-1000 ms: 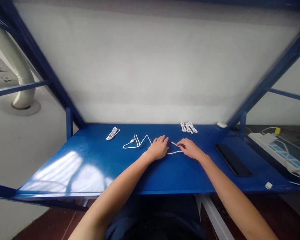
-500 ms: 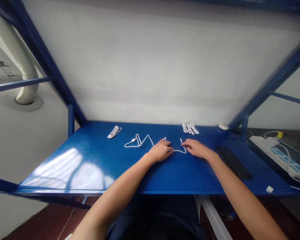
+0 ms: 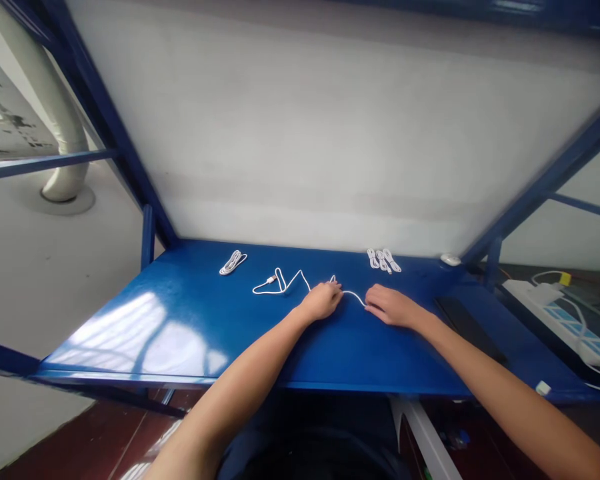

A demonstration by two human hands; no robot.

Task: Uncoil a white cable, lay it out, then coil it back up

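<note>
A white USB cable lies in loose zigzag bends on the blue tabletop; its USB plug rests on the left part. My left hand is closed on the middle of the cable, low against the table. To its right, my right hand pinches the cable's other end section, hiding the tip. Between both hands a short length of cable arcs across. A small bend of cable shows just beyond my left fingers.
One coiled white cable lies at the back left. Three bundled white cables sit at the back right, near a white mouse. A dark flat slab, a small white block and a power strip are on the right.
My right hand has closed over the cable's end, which stood exposed before. My left fingers, previously spread flatter, have curled around the cable. The camera view has shifted slightly.
</note>
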